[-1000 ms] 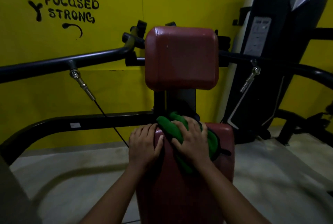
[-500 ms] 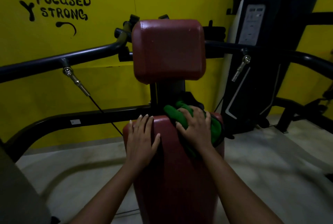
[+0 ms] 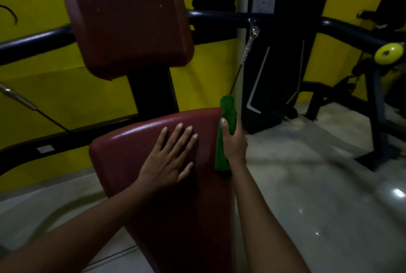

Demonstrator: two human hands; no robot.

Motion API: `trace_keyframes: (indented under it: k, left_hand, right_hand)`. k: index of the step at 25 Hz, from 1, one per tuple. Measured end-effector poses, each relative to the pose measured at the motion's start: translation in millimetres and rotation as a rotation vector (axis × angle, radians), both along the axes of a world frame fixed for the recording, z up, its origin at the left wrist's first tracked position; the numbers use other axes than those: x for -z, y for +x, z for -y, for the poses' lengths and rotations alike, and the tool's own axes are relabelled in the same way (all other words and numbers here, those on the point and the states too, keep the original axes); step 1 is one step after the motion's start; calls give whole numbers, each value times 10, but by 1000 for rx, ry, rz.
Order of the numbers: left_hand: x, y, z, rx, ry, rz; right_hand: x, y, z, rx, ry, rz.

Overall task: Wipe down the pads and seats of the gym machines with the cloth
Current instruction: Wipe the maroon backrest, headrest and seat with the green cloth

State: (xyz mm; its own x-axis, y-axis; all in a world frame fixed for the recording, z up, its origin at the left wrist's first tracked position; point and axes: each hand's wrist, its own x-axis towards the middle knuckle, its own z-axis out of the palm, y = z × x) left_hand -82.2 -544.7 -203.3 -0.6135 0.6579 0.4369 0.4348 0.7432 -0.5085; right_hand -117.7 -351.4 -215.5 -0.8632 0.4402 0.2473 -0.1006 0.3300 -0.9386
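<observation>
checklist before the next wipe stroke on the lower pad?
1. Right hand grips cloth: ok.
2. Cloth at the lower pad's right edge: ok.
3. Left hand flat on the lower pad, bracing: ok.
4. Cloth spread out for a wide stroke: not ok, it is bunched lengthwise.
5. Lower pad's top face already wiped: cannot tell.
6. Upper pad wiped: cannot tell.

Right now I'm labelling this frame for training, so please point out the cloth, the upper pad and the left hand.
cloth (image 3: 228, 109): head view, on its green upper end.
upper pad (image 3: 127, 22): head view, middle of its red face.
left hand (image 3: 168, 158): head view, back of the hand.
</observation>
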Motion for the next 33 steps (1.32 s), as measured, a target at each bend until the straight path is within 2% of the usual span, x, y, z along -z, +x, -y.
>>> trace_keyframes:
  k: [4, 7, 10, 12, 15, 18, 22, 25, 29, 31, 33]
  left_hand:
    - [-9, -33, -24, 5, -7, -41]
    - [4, 2, 15, 10, -4, -52]
    - [-3, 46, 28, -4, -11, -33]
    - [-33, 41, 24, -19, -15, -17]
    - [-27, 50, 9, -1, 37, -12]
    - [297, 209, -105, 109, 110, 19]
    - [919, 396, -267, 356, -161, 82]
    - [1081, 336, -290, 349, -382, -6]
    - [1117, 336, -285, 298, -456, -123]
    - [1102, 352, -288, 290, -470, -125]
    - [1089, 352, -296, 277, -486, -137]
  right_hand:
    - [450, 189, -2, -6, -202, -3]
    - [936, 603, 87, 51, -361, 182]
    - [1150, 860, 172, 52, -424, 331]
    - [916, 678, 132, 57, -376, 306]
    - [445, 366, 100, 19, -279, 151]
    - [553, 416, 102, 50, -304, 102]
    - [1312, 753, 155, 124, -474, 166]
    - [1977, 885, 190, 177, -528, 328]
    - [2662, 1071, 171, 185, -539, 602]
    - [2670, 1110, 133, 173, -563, 639]
    - [2446, 1045, 100, 171, -565, 594]
